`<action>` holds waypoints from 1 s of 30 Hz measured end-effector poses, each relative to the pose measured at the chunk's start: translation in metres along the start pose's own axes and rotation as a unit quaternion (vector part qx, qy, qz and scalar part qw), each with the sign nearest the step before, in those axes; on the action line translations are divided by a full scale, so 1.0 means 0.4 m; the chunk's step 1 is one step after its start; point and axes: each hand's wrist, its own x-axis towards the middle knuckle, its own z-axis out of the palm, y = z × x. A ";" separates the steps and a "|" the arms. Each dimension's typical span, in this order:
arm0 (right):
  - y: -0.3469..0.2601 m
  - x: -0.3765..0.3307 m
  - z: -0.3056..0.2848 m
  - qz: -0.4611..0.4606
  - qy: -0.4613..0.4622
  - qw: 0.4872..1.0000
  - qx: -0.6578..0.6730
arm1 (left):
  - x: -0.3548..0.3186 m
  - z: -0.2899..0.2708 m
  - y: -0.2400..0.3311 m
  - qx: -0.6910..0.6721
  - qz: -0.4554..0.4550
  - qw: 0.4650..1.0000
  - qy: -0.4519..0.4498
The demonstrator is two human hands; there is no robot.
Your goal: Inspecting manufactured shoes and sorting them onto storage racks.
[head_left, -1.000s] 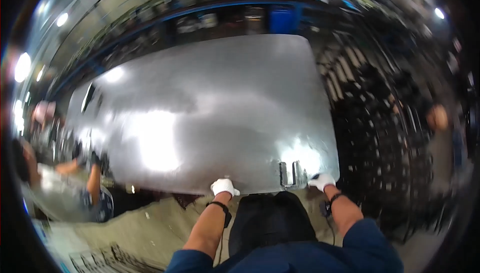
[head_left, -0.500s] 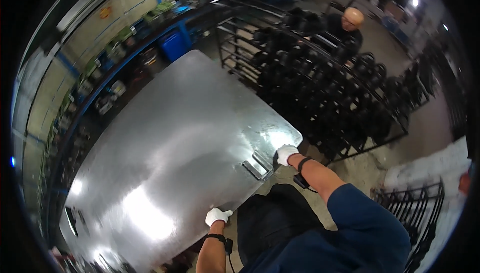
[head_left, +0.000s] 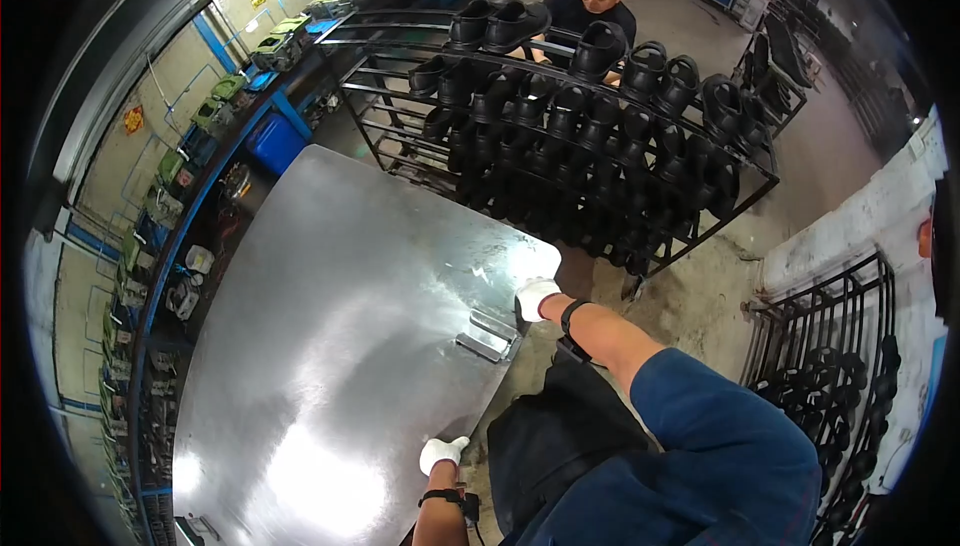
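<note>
A large shiny steel table (head_left: 340, 346) fills the middle of the view. My left hand (head_left: 441, 453), in a white glove, rests on the table's near edge. My right hand (head_left: 535, 296), also gloved, grips the same edge near its right corner. Two small flat metal pieces (head_left: 489, 335) lie on the table just left of my right hand. A dark apron (head_left: 560, 436) hangs between my arms.
A black metal rack (head_left: 590, 116) loaded with several black boots stands right of the table. A person (head_left: 598, 1) sits behind it. A blue bin (head_left: 272, 142) and shelves with green machines (head_left: 215, 106) line the left wall. Another black rack (head_left: 850, 366) stands at the right.
The view has swung to the right, so the table now lies at the left and the boot rack is in full view. Both hands stay on the table edge.
</note>
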 end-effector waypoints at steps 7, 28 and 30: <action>0.002 0.009 -0.023 -0.019 -0.022 1.000 -0.002 | 0.000 0.003 -0.002 0.008 -0.006 1.000 0.014; 0.032 0.011 -0.048 -0.086 -0.031 0.996 0.010 | 0.063 -0.099 0.334 -0.027 -0.013 0.999 -0.030; 0.032 0.008 -0.059 -0.087 -0.045 0.995 0.018 | 0.064 -0.091 0.329 -0.032 -0.019 0.999 -0.020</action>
